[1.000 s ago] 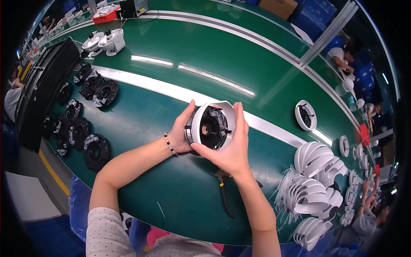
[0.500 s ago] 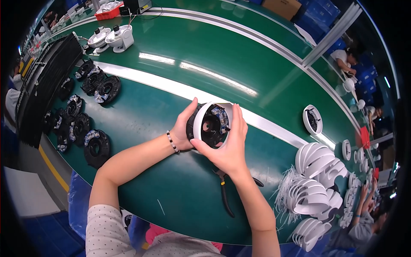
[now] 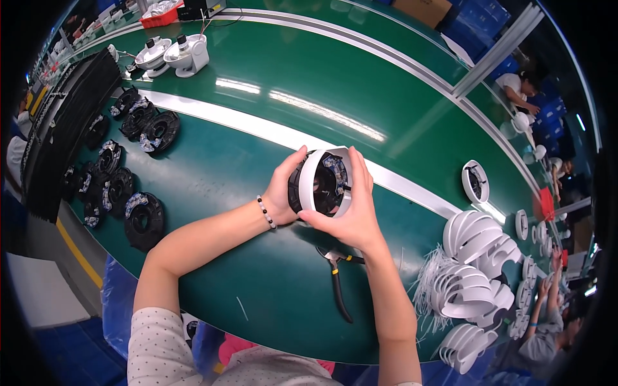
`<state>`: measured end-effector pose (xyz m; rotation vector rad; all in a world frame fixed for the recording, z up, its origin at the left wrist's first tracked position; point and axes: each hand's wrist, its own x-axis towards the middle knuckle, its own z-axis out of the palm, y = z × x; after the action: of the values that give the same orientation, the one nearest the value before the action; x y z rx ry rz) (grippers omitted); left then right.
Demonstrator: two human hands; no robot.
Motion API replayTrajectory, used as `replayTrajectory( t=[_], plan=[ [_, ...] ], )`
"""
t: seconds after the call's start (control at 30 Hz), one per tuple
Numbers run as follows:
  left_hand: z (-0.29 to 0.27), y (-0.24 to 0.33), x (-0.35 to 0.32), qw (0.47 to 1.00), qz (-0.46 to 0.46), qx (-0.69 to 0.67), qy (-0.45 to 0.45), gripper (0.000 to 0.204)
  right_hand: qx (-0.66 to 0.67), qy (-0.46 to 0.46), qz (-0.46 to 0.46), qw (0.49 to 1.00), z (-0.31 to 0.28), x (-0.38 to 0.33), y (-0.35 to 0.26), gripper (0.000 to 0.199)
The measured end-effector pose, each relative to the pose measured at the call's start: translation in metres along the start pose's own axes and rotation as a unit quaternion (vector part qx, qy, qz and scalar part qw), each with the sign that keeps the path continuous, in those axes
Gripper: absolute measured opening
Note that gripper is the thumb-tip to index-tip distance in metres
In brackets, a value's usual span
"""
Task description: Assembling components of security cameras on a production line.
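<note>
Cupping a white ring (image 3: 306,183), both hands' fingers (image 3: 362,172) partly spread round it, blue boxes (image 3: 479,24) possibly lettered

1. White ring housing (image 3: 308,183): smooth, deep-walled, tilted on edge between the left hand (image 3: 281,192) and the right hand (image 3: 355,215).
2. Black round part (image 3: 326,201): inside the ring, also showing past its left edge; a blue curved circuit board (image 3: 337,168) lines its upper right.
</note>
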<state>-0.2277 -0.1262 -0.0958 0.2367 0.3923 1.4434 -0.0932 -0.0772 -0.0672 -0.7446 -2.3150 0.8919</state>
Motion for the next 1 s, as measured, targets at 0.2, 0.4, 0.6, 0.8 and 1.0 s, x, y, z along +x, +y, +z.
replayTrajectory(
  t=[0.2,0.4,0.6,0.8,1.0],
  plan=[
    [0.007,0.0,-0.001,1.0,-0.006,0.015,-0.007,0.044,0.171,-0.034,0.044,0.984,-0.015,0.007,0.027,0.111],
    [0.0,-0.006,0.003,1.0,-0.008,-0.004,0.016,0.059,-0.102,0.016,-0.012,0.995,0.006,-0.002,-0.013,0.117],
    [0.007,0.001,-0.001,0.999,-0.038,-0.004,-0.004,0.078,-0.127,0.025,-0.014,0.991,0.009,0.0,-0.009,0.117],
    [-0.022,0.011,-0.002,0.987,-0.071,-0.016,-0.14,0.071,-0.143,-0.016,-0.065,0.987,0.006,0.003,-0.017,0.114],
    [-0.012,0.001,0.005,0.996,-0.041,0.009,-0.079,0.032,-0.151,0.105,-0.116,0.976,0.009,0.001,0.0,0.101]
  ],
)
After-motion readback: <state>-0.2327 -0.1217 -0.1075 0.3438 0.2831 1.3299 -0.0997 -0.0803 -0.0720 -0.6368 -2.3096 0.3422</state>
